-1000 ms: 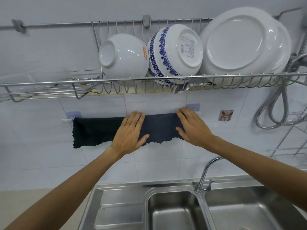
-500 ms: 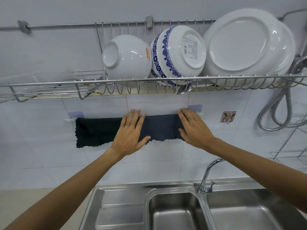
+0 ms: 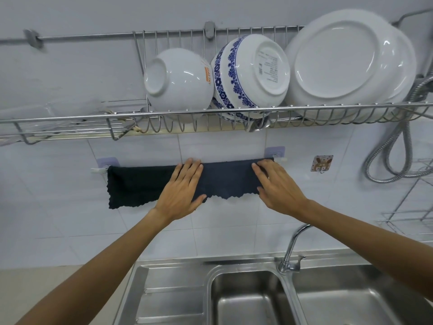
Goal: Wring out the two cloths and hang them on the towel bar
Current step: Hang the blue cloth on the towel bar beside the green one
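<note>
on the tiled wall above the steel sink (image 3: 328, 299), a wire dish rack (image 3: 210, 113) runs nearly the full width of the view, the largest thing here. the sink shows two basins and a ribbed drainboard on the left, with one tap (image 3: 291, 252) rising between the basins. in the rack stand three dishes on edge: one big white plate (image 3: 346, 59) at the right, one blue-patterned bowl (image 3: 250, 73) in the middle with small grey print on its base too fine to read, and one plain white bowl (image 3: 178, 80) at the left bearing an orange label whose letters cannot be made out.

below the rack, two dark cloths hang side by side over the towel bar (image 3: 99, 170), which is held by two pale adhesive mounts. the left cloth (image 3: 136, 187) is near black, the right cloth (image 3: 229, 179) a dark slate blue; both are folded over the bar with scalloped lower edges, and they meet under the left hand (image 3: 181, 192). that hand lies flat and spread on the seam. the right hand (image 3: 277, 186) is likewise flat, fingers extended, pressing the right cloth's far-right end.

right of the bar, one small sticker hook (image 3: 321, 163) shows a cartoon animal. a coiled metal hose (image 3: 398, 146) hangs at the right edge.
</note>
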